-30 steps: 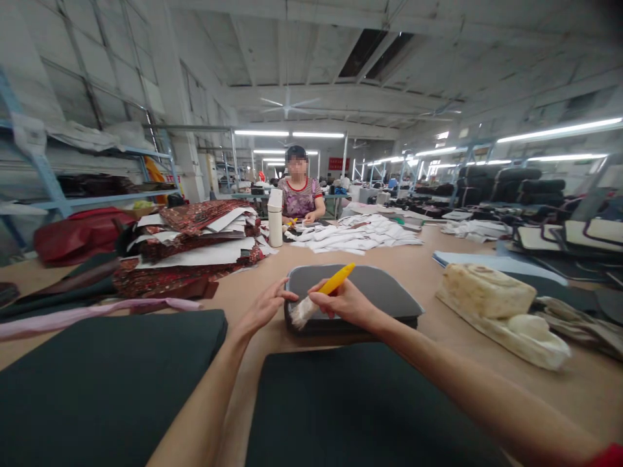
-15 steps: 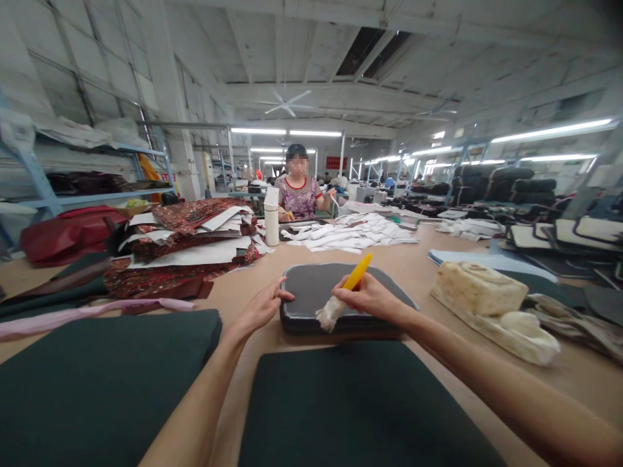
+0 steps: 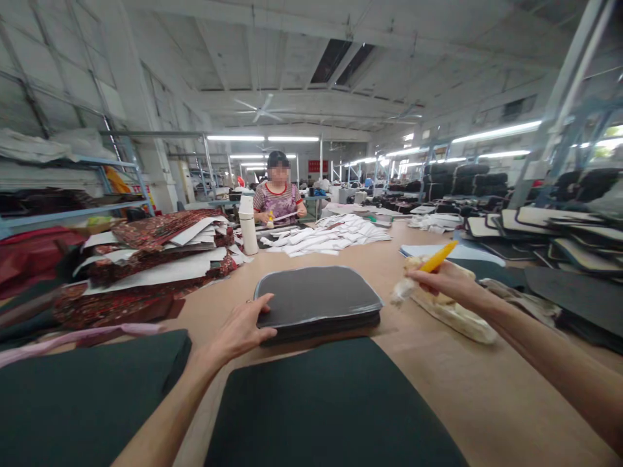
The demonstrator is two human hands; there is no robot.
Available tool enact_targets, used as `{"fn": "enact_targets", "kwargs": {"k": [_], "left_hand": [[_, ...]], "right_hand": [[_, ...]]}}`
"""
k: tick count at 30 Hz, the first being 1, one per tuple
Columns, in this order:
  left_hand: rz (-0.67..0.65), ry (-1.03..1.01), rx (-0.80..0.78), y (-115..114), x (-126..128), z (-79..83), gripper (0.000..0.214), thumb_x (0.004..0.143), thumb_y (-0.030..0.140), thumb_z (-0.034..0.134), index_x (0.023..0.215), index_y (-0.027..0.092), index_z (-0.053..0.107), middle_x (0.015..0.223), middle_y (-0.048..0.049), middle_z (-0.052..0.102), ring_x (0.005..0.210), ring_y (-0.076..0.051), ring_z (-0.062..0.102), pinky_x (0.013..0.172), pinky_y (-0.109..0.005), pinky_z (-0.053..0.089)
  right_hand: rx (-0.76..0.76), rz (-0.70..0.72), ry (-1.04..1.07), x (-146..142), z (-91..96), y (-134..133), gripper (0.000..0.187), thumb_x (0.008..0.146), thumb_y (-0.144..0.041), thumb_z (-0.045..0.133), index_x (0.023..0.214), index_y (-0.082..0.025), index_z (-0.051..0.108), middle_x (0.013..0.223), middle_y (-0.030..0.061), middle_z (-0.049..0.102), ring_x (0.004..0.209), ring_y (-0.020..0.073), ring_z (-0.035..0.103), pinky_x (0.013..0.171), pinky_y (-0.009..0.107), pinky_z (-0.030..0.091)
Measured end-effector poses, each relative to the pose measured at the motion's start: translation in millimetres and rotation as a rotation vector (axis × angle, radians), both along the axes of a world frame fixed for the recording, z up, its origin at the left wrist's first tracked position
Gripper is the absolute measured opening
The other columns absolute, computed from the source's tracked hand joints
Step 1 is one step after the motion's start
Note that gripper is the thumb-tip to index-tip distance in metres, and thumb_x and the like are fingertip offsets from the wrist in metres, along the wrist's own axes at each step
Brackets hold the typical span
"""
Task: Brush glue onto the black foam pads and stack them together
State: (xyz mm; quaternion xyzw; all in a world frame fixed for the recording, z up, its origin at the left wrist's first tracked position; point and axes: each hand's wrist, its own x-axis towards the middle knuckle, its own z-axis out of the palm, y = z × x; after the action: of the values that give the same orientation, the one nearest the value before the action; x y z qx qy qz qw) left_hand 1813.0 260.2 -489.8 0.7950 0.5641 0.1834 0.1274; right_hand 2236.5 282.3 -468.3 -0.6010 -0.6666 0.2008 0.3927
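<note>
Bristles on that yellow-handled brush [image 3: 439, 256] are just a whitish blur tbh, and the right hand [image 3: 445, 282] covers its middle, plus a chunk of some crusty off-white lump [image 3: 460, 321] behind. That grip's clenched round the brush, out at 3 o'clock from the grey panel stack [image 3: 318, 295]. Handle tip aims at about 2, bristles at 8. Left hand [image 3: 243, 327]: loose grip, nothing in it, touching the stack's 8 o'clock corner. Dark green stack [image 3: 331, 408] at 6 gets cut off, cream bottle [image 3: 248, 233] at 11, white strips [image 3: 333, 233] at 12, all on the tabletop [image 3: 487, 402].
</note>
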Motion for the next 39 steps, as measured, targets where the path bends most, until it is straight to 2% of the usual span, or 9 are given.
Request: {"fn": "enact_targets", "kwargs": {"k": [4,9,11,16,19,26,29,33,39], "left_hand": [[-0.015,0.039,0.047,3,7,-6.1,0.068,0.066,0.023,0.058,0.131,0.014,0.039,0.119,-0.0136,0.055,0.110,-0.027,0.051,0.096,-0.039,0.037],[-0.047,-0.041,-0.003,11,-2,-8.6,0.065,0.066,0.025,0.060,0.129,0.016,0.043,0.113,-0.0109,0.060,0.104,-0.025,0.054,0.095,-0.039,0.039],[-0.053,-0.097,-0.033,14,-7,-9.6,0.066,0.066,0.027,0.061,0.129,0.016,0.043,0.113,-0.0105,0.060,0.105,-0.025,0.054,0.095,-0.039,0.039],[-0.068,-0.146,-0.027,20,-13,-13.2,0.065,0.064,0.025,0.064,0.127,0.020,0.046,0.109,-0.0092,0.062,0.102,-0.026,0.056,0.093,-0.040,0.041],[-0.083,-0.169,-0.039,20,-14,-14.6,0.077,0.061,0.021,0.066,0.133,0.022,0.039,0.106,-0.0072,0.062,0.100,-0.024,0.057,0.092,-0.039,0.041],[-0.102,-0.218,-0.106,9,-14,-12.3,0.102,0.051,0.006,0.066,0.141,0.024,0.021,0.119,-0.0092,0.051,0.109,-0.023,0.049,0.100,-0.040,0.035],[-0.122,-0.254,-0.133,5,-14,-10.0,0.101,0.051,0.001,0.060,0.141,0.024,0.020,0.121,-0.0089,0.048,0.111,-0.023,0.048,0.101,-0.040,0.034],[-0.128,-0.220,-0.128,4,-14,-11.0,0.096,0.056,0.006,0.063,0.141,0.021,0.021,0.122,-0.0108,0.048,0.113,-0.022,0.047,0.100,-0.038,0.035],[-0.076,-0.134,-0.030,10,-12,-13.8,0.066,0.064,0.022,0.065,0.126,0.018,0.043,0.111,-0.0104,0.056,0.104,-0.026,0.051,0.095,-0.041,0.038]], "right_hand": [[0.010,0.174,0.192,-50,7.9,-12,0.034,0.073,-0.049,0.058,0.067,-0.016,0.059,0.052,-0.0015,0.050,0.050,0.0108,0.045,0.047,0.024,0.035],[-0.105,0.455,0.257,-106,-0.5,-4,0.034,0.071,-0.048,0.060,0.073,-0.014,0.061,0.053,-0.0028,0.050,0.050,0.0096,0.046,0.046,0.022,0.035],[-0.126,0.436,0.212,-98,-6.8,0,0.033,0.070,-0.048,0.060,0.070,-0.014,0.059,0.051,-0.0035,0.048,0.047,0.0092,0.043,0.045,0.022,0.033],[-0.068,0.208,0.108,-32,-11.8,-3,0.034,0.071,-0.048,0.060,0.063,-0.015,0.058,0.050,-0.0020,0.049,0.047,0.0106,0.044,0.045,0.024,0.033],[-0.039,0.134,0.201,-34,-2.7,-8,0.035,0.071,-0.049,0.061,0.071,-0.015,0.062,0.053,-0.0014,0.051,0.050,0.0111,0.046,0.045,0.023,0.033],[-0.089,0.646,0.432,-192,-2.9,2,0.033,0.069,-0.045,0.063,0.078,-0.013,0.063,0.057,-0.0023,0.052,0.049,0.0086,0.046,0.045,0.021,0.037],[-0.112,0.774,0.389,-232,-13.2,12,0.028,0.071,-0.042,0.062,0.076,-0.014,0.061,0.052,-0.0041,0.049,0.046,0.0080,0.044,0.044,0.021,0.037],[-0.152,0.657,0.204,-201,-15.7,18,0.028,0.069,-0.042,0.061,0.066,-0.015,0.058,0.049,-0.0042,0.047,0.043,0.0077,0.041,0.041,0.021,0.032],[-0.123,0.240,-0.047,-67,-0.5,15,0.034,0.070,-0.047,0.062,0.056,-0.016,0.057,0.045,-0.0012,0.048,0.043,0.0110,0.043,0.043,0.025,0.033]]}}
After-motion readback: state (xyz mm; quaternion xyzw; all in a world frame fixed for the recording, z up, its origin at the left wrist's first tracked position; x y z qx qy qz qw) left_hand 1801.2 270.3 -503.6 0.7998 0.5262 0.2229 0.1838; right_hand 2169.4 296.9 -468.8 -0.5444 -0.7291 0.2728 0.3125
